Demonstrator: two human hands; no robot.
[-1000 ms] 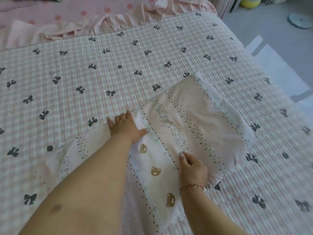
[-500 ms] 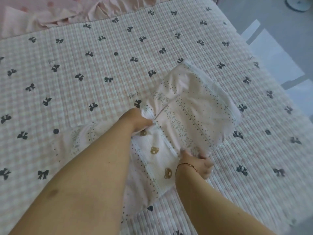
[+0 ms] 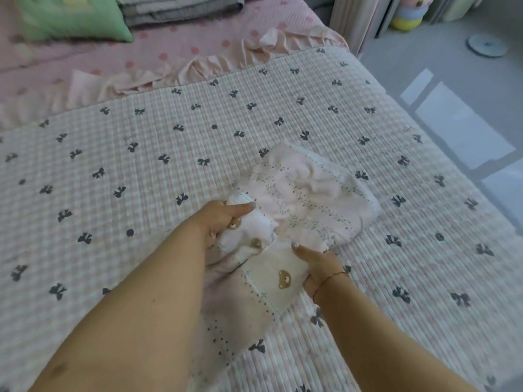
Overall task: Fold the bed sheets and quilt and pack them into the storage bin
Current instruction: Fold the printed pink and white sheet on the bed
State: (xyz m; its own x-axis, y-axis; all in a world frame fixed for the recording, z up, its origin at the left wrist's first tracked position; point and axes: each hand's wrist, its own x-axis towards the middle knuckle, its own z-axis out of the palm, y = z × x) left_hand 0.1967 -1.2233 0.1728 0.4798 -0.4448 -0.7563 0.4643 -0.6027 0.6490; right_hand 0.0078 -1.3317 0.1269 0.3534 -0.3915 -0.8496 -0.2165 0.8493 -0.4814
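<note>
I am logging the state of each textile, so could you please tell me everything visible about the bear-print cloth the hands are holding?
The bear-print cloth is a soft, thin-looking pale pink and cream fabric with brown bear faces, dotted lines and small leafy sprigs. It is bunched and partly folded, its far part rumpled in loose creases. It lies on the bow-print quilt near the bed's right side. The left hand grips its near-left bunch; the right hand pinches its near-right edge.

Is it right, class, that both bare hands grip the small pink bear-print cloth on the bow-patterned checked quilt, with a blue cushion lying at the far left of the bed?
Not quite. The head view shows that cushion is green, not blue. The rest holds: the left hand and right hand both grip the small pink bear-print cloth on the bow-patterned checked quilt.
</note>
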